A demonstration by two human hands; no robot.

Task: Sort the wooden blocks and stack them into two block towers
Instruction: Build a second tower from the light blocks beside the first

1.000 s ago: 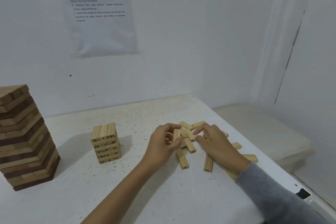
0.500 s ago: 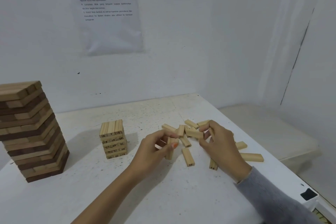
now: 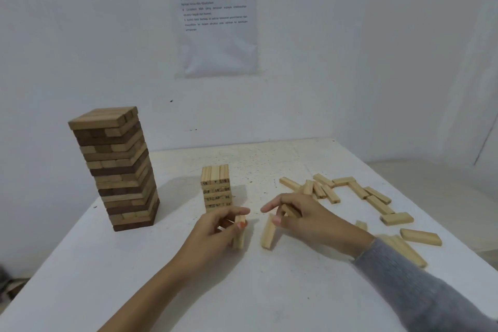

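Gripping left hand (image 3: 218,229): fingers curled round an upright block (image 3: 239,233), its end on the table (image 3: 188,291), and it's right in front of the small tower!
Right hand (image 3: 307,217): a tucked block (image 3: 291,211) under curled fingers, index finger stretched out, thumb at the far end of a flat block (image 3: 267,236).
Small tower (image 3: 215,187): pale, numbered, centre stage.
Tall tower (image 3: 116,170): dark and light layers, far left.
Loose blocks (image 3: 397,218): scattered at right.

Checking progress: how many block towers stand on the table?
2. A tall tower of mixed dark and light wood stands at the left of the table; a short tower stands mid-way, behind the left hand. None looks hidden.
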